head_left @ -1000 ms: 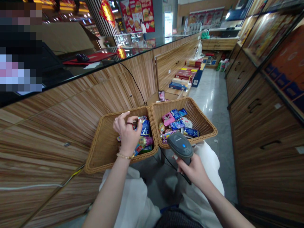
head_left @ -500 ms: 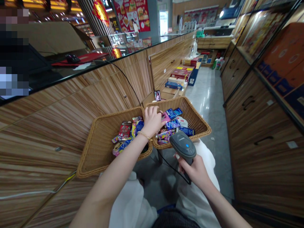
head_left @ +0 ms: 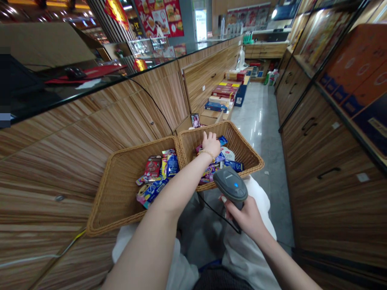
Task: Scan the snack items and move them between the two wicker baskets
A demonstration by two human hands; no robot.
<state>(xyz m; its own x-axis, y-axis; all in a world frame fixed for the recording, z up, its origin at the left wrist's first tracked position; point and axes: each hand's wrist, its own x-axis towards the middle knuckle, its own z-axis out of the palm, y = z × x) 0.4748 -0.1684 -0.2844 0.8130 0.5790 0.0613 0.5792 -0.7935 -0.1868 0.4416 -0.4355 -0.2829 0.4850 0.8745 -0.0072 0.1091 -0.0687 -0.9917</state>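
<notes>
Two wicker baskets stand side by side before me. The left basket (head_left: 111, 193) holds several snack packets (head_left: 154, 177). My left hand (head_left: 211, 143) reaches into the right basket (head_left: 244, 151), resting on the packets (head_left: 229, 161) there with its fingers curled down; what they grip, if anything, is hidden. A gold bracelet sits on that wrist. My right hand (head_left: 246, 215) is wrapped round the handle of a grey barcode scanner (head_left: 231, 185) with a blue light, held just in front of the right basket. Its black cable hangs down.
A long wooden counter (head_left: 90, 129) with a dark glass top runs along the left. Wooden cabinets (head_left: 326, 161) line the right. Stacked boxes (head_left: 223, 94) sit on the shiny floor (head_left: 260, 121) farther down the aisle. My white-clad lap is below.
My left hand has left the left basket, crossed to the right basket and reached deeper into it. The scanner hand has stayed nearly still.
</notes>
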